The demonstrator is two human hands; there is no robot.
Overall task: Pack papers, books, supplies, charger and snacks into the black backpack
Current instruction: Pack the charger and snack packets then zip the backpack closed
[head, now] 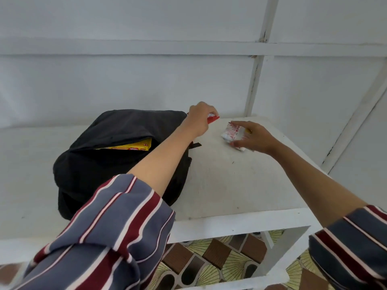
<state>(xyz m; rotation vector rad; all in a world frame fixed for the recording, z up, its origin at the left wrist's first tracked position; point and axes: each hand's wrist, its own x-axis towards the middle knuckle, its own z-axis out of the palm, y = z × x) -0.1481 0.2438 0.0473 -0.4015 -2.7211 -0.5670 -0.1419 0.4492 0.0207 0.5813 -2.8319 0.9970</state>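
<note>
The person is leaning over the white table [230, 185], both arms reaching out. The left hand [199, 120] is clenching a red snack packet [213, 118] just past the far edge of the black backpack [117, 130]. The right hand [256, 137] is pinching a white-and-red snack packet [231, 133] between thumb and fingers, the packet lying on the tabletop near the bag. The backpack is lying on the table with its mouth gaping only narrowly, a yellow package [129, 147] showing inside. With neither hand free to widen that opening, I'd expect a packet to catch on the flap and slide off onto the table.
</note>
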